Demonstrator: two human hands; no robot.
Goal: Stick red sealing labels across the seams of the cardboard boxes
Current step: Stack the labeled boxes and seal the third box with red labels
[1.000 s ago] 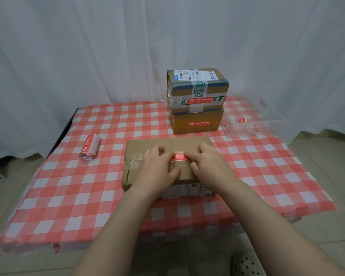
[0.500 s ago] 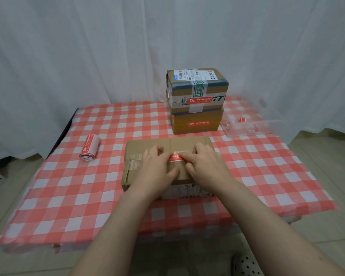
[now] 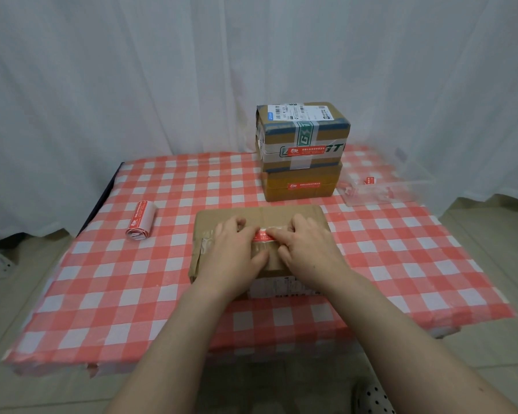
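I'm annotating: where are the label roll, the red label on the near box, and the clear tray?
label roll [image 3: 141,219]: head view, middle of its outer wrap.
red label [image 3: 262,236]: head view, its exposed middle.
clear tray [image 3: 386,195]: head view, its near wall.

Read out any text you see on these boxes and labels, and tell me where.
"G": on the green tape over the top stacked box.
Red labels on all three boxes, and the label roll: white print too small to read.
Shipping label on that top box: blurred, unreadable.
White sticker on the near box side: blurred.
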